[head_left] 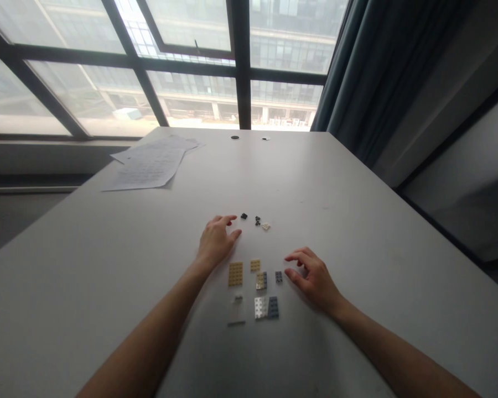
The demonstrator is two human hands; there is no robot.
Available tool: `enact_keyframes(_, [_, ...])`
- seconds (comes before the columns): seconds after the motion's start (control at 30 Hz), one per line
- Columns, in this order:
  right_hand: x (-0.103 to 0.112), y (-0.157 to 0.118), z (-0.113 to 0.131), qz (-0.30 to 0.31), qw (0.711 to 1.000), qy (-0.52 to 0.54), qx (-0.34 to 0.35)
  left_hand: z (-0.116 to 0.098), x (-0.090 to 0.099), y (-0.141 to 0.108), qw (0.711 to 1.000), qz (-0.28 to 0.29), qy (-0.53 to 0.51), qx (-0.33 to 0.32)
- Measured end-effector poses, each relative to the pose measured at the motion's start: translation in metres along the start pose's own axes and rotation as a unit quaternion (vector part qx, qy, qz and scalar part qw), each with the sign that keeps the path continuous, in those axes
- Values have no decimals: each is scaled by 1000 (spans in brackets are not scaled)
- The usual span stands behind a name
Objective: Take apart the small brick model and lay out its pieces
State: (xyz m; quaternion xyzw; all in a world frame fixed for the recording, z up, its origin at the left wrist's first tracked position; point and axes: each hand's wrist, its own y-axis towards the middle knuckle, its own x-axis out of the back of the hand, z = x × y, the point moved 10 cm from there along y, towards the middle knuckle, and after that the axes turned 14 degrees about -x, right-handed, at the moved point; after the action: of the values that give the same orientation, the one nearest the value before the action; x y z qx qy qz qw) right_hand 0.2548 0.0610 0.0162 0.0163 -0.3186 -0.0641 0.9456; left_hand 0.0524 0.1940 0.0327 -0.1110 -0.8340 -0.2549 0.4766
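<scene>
My left hand [218,239] rests on the table with thumb and fingers apart, just left of a small black piece [244,216]. Beside that piece lie more small black pieces [258,221] and a little white cluster [266,226]. My right hand [311,275] is half curled, its fingertips apart near a small dark grey studded plate [278,277]. Between my hands sit a larger tan studded plate [235,274], a small tan plate [255,265] and a tan-and-grey piece [261,281]. Closer to me are a light grey plate [260,308], a blue-grey plate [273,307] and a thin grey strip [236,323].
Printed paper sheets [149,163] lie at the far left of the white table [357,221]. Two round cable holes, one a dark hole [234,137], are near the back edge. Windows stand behind, and a dark curtain [352,77] hangs at the right.
</scene>
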Motion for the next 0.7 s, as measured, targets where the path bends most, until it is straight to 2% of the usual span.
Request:
enact_keyframes(0.1, [-1,0,-2,3,1000,0,-8,8,-10,17,1000,-1,3,-25])
enact_keyframes(0.23, [-1,0,-2,3,1000,-2,-11,3,-25,38,999,1,-20,-51])
enact_keyframes(0.33, [0,0,-1,-1,1000,-1,-9,2,-29,43,997,-6,-58,-54])
enact_keyframes(0.43, [1,0,-1,-1,1000,-1,-5,3,-24,35,993,-33,-106,-36])
enact_keyframes(0.57, [6,-1,-1,-26,1000,5,9,-9,-18,3,978,-50,-203,1])
enact_keyframes(0.63, [9,-3,6,-41,999,14,27,-24,-18,-16,958,-47,-281,15])
enact_keyframes(0.7, [8,-4,20,-37,998,29,52,-37,-27,-35,868,-52,-488,77])
